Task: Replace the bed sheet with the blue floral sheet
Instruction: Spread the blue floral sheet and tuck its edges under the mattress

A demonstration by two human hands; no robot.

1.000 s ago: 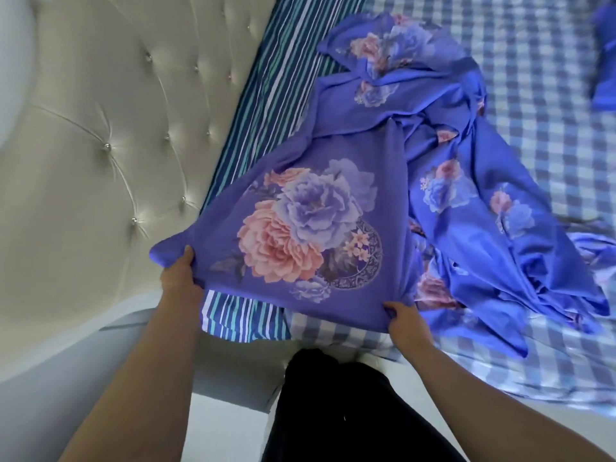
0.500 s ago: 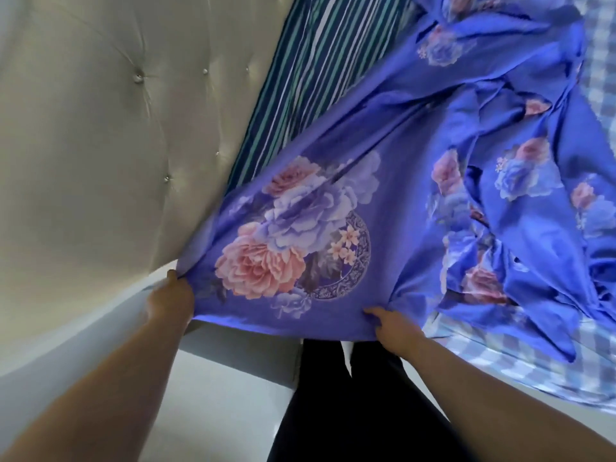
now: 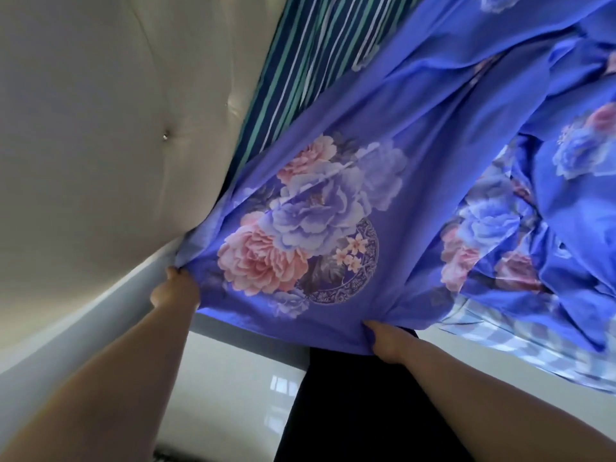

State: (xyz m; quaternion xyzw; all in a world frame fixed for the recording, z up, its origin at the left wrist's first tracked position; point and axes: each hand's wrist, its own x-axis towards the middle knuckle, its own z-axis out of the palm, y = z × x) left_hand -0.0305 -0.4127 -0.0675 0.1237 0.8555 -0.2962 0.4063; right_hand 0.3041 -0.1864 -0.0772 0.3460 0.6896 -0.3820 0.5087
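Left hand [image 3: 175,290] pinches the near corner of the floral sheet [image 3: 383,201], fabric bunched in its grip, right at the lower edge of the headboard [image 3: 100,128]. Right hand [image 3: 388,343] pinches the same near hem farther along, thumb on top, fingers curled under the cloth. Between the two grips the hem runs taut; just beyond it sits a large print of pink and lilac peonies. Past the left grip, a striped sheet [image 3: 300,61] shows between headboard and floral sheet. Past the right grip the floral sheet lies crumpled in folds on the bed, over a checked sheet [image 3: 493,331] that shows below and to the right of that grip. The near edge of the floral sheet overhangs the bed side. Below both grips: pale glossy floor [image 3: 233,378], and dark clothing [image 3: 350,411] of the person directly under the right grip.
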